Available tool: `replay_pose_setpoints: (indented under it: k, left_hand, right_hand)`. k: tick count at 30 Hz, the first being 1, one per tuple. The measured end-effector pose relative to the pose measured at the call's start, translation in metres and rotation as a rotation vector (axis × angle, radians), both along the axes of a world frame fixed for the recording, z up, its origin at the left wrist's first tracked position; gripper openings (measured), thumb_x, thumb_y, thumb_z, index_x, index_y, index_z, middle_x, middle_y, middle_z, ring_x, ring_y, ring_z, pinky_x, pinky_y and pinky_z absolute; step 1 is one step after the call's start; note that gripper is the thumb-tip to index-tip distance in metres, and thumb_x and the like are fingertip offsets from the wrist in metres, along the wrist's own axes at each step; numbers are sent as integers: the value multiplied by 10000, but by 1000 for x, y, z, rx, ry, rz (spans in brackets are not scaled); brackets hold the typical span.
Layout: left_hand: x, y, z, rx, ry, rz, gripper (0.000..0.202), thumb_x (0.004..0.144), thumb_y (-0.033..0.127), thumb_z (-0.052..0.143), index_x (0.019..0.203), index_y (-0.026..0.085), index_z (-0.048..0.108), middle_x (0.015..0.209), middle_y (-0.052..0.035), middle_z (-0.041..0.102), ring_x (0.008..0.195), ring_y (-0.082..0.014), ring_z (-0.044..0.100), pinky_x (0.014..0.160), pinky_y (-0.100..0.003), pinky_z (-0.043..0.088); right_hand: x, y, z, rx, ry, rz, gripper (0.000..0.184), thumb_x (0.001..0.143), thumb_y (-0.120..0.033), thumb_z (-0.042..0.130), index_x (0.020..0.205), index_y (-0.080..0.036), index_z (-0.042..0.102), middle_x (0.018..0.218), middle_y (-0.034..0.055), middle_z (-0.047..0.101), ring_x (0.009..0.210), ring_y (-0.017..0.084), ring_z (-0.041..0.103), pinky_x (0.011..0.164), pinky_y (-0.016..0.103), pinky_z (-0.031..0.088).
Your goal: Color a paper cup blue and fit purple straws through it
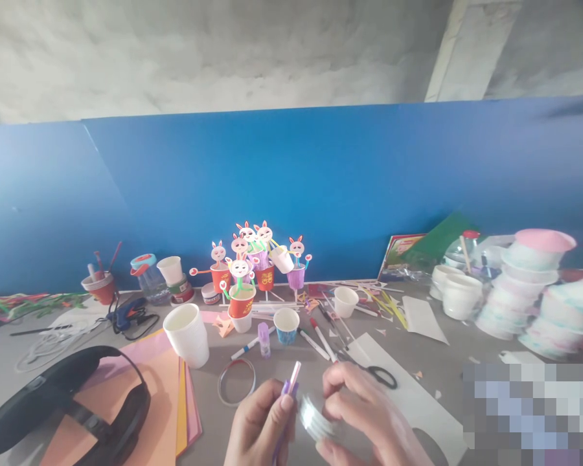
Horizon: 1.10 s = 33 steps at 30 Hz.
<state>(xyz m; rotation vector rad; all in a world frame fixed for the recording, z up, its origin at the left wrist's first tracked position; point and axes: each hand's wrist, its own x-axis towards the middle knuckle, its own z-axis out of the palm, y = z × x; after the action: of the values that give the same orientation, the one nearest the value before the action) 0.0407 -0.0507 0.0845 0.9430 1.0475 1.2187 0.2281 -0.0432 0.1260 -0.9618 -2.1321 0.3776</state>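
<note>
My left hand [257, 421] pinches a slim whitish-pink stick [295, 374] upright, together with a purple piece [289, 388] whose kind I cannot make out. Just to its right, my right hand [364, 408] has its fingers curled round a shiny roll of clear tape [315, 417], slightly blurred. Beyond my hands stand a small purple-capped bottle [264, 341] and a blue-and-white paper cup [286, 325]. Several rabbit-faced paper cup figures [241, 285] with pipe-cleaner arms are grouped near the blue board.
On the left lie black headphones [126, 414] over coloured paper [168, 388], by a white cup [187, 334] and a tape ring [236, 383]. Black scissors [383, 377] and white card [418, 414] are at the right, before stacked cups [505, 304]. Behind rises a blue board [340, 188].
</note>
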Motion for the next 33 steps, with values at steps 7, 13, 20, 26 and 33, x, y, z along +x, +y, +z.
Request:
replay_pose_setpoints:
  k: [7, 13, 20, 26, 33]
  left_hand:
    - [0, 1, 5, 96, -26, 10, 472, 801, 620, 722, 747, 164, 615, 508, 91, 436, 403, -28, 359, 447, -166, 265]
    - [-4, 3, 3, 14, -213, -33, 463, 761, 596, 779, 779, 174, 591, 525, 65, 537, 405, -48, 432, 466, -191, 261]
    - [-8, 8, -4, 93, -140, -78, 472, 769, 615, 761, 758, 188, 562, 464, 99, 442, 408, -39, 314, 469, -202, 208]
    - [-16, 15, -6, 44, -114, -109, 440, 782, 577, 766, 741, 180, 581, 495, 66, 516, 446, -68, 421, 513, -204, 296]
    - [-17, 16, -10, 16, -83, -153, 431, 758, 572, 793, 761, 167, 644, 556, 48, 538, 537, -92, 453, 590, -217, 366]
  right_hand:
    - [0, 1, -3, -12, -22, -22, 283, 767, -69, 614, 831, -258, 413, 902, -7, 564, 766, 162, 612, 705, 265, 523]
    - [0, 5, 0, -143, -28, -2, 230, 866, -134, 547, 765, -245, 373, 864, -5, 532, 738, 154, 577, 696, 259, 494]
    - [-4, 7, -4, -141, -37, -12, 207, 827, -123, 572, 758, -235, 412, 854, -6, 545, 746, 154, 591, 696, 261, 501]
    - [-6, 7, -20, -147, -40, 3, 126, 852, -155, 630, 800, -224, 539, 869, 6, 615, 784, 165, 662, 719, 251, 543]
    - [32, 21, -74, -157, -87, -128, 220, 942, -276, 576, 1158, -242, 605, 1132, 81, 720, 897, 209, 731, 816, 301, 587]
